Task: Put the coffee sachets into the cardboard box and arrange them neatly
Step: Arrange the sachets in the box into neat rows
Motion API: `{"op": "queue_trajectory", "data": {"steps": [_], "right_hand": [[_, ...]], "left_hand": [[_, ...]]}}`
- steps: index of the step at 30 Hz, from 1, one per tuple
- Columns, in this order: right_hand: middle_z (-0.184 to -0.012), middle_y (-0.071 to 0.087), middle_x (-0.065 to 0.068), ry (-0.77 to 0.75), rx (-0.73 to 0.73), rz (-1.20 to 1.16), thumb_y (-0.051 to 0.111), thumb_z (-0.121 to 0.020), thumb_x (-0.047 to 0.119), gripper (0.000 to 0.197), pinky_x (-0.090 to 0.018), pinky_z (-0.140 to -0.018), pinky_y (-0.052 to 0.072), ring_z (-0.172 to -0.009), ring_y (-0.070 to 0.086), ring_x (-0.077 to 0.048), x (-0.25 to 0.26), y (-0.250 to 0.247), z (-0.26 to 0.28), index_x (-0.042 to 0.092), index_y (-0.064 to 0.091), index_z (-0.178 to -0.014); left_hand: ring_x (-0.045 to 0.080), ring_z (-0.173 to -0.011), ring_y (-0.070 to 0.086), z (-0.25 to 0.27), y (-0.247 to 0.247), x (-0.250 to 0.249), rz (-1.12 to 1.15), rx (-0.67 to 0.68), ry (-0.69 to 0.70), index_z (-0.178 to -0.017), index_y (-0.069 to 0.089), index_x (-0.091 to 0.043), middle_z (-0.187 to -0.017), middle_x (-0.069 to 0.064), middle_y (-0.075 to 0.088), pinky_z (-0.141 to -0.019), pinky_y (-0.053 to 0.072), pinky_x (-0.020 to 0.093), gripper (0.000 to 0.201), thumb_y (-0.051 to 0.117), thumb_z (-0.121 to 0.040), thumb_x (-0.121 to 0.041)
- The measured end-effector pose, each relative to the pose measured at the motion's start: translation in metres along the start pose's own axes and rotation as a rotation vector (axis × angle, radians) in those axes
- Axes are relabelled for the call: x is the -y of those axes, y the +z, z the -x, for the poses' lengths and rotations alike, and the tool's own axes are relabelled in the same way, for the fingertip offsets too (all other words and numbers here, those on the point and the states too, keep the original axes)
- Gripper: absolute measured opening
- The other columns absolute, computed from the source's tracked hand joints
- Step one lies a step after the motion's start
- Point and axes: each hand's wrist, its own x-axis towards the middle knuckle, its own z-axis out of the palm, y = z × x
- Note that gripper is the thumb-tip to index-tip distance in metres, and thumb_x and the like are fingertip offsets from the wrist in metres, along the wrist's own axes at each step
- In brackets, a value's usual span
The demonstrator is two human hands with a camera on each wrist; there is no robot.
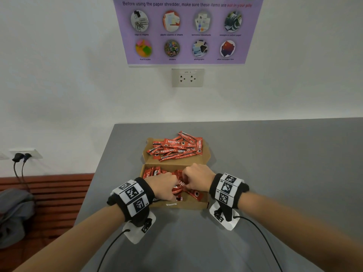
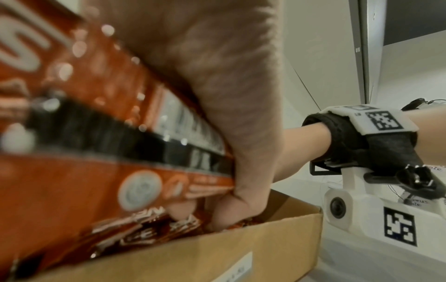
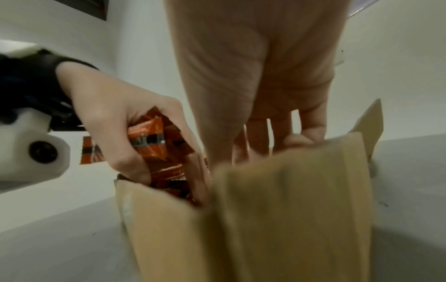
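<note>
An open cardboard box [image 1: 186, 205] sits on the grey table [image 1: 275, 163]. Red coffee sachets [image 1: 151, 172] stand in its left part. My left hand [image 1: 167, 188] grips a bundle of sachets [image 3: 154, 141] inside the box, seen close and blurred in the left wrist view as the bundle [image 2: 96, 133]. My right hand [image 1: 193, 180] is curled over the same bundle from the right, fingers [image 3: 277, 85] pointing down into the box [image 3: 277, 219], their tips hidden by its wall. A loose pile of sachets [image 1: 176, 148] lies on the folded-back lid [image 1: 206, 160].
The table's left edge runs close to the box, with a wooden bench [image 1: 49, 193] and a grey bag [image 1: 13, 213] below it. A wall with a socket [image 1: 188, 77] and a purple poster [image 1: 186, 30] stands behind. Cables trail from both wrist cameras.
</note>
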Motion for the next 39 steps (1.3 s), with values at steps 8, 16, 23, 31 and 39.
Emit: {"op": "queue_trajectory", "data": {"steps": [8,16,23,31,39], "right_hand": [[-0.089,0.069,-0.006,-0.001,-0.002,-0.123,0.07,-0.082,0.02,0.013,-0.037,-0.077,0.053,-0.083,0.064,-0.023,-0.004,-0.003,0.006,0.011,0.068,-0.091],[-0.093,0.064,-0.013,-0.049,0.046,0.112,0.06,-0.083,0.008,0.011,-0.035,-0.067,0.049,-0.083,0.062,-0.03,0.006,-0.009,0.005,0.005,0.066,-0.092],[-0.089,0.065,-0.012,-0.089,0.057,0.19,0.059,-0.083,0.009,0.007,-0.036,-0.069,0.053,-0.08,0.062,-0.029,0.01,-0.01,0.005,0.006,0.064,-0.087],[-0.087,0.064,-0.012,-0.077,0.013,0.206,0.062,-0.081,0.011,0.005,-0.032,-0.06,0.042,-0.078,0.06,-0.029,0.006,-0.007,0.001,0.006,0.06,-0.083],[-0.088,0.065,-0.005,-0.059,-0.045,0.168,0.065,-0.08,0.02,0.01,-0.03,-0.061,0.042,-0.082,0.062,-0.025,-0.007,-0.003,0.006,0.015,0.062,-0.087]], "left_hand": [[0.021,-0.086,0.06,0.0,0.001,0.001,0.014,0.005,0.001,-0.097,0.059,-0.007,-0.097,0.004,0.061,-0.081,0.053,0.04,0.028,0.066,-0.079,-0.028],[0.019,-0.095,0.061,0.002,0.0,0.002,0.101,0.016,0.009,-0.111,0.057,-0.01,-0.107,0.004,0.064,-0.087,0.052,0.035,0.037,0.066,-0.079,-0.027],[0.021,-0.104,0.059,0.006,-0.003,-0.005,0.136,0.001,0.04,-0.121,0.055,-0.012,-0.115,0.005,0.062,-0.092,0.048,0.032,0.04,0.064,-0.083,-0.021],[0.023,-0.098,0.061,0.005,-0.001,-0.001,0.133,0.026,-0.012,-0.112,0.059,-0.009,-0.109,0.008,0.065,-0.09,0.051,0.04,0.036,0.064,-0.082,-0.028],[0.023,-0.081,0.061,0.002,0.001,0.0,0.086,0.0,0.005,-0.087,0.058,-0.006,-0.091,0.009,0.065,-0.078,0.053,0.041,0.024,0.062,-0.081,-0.028]]}}
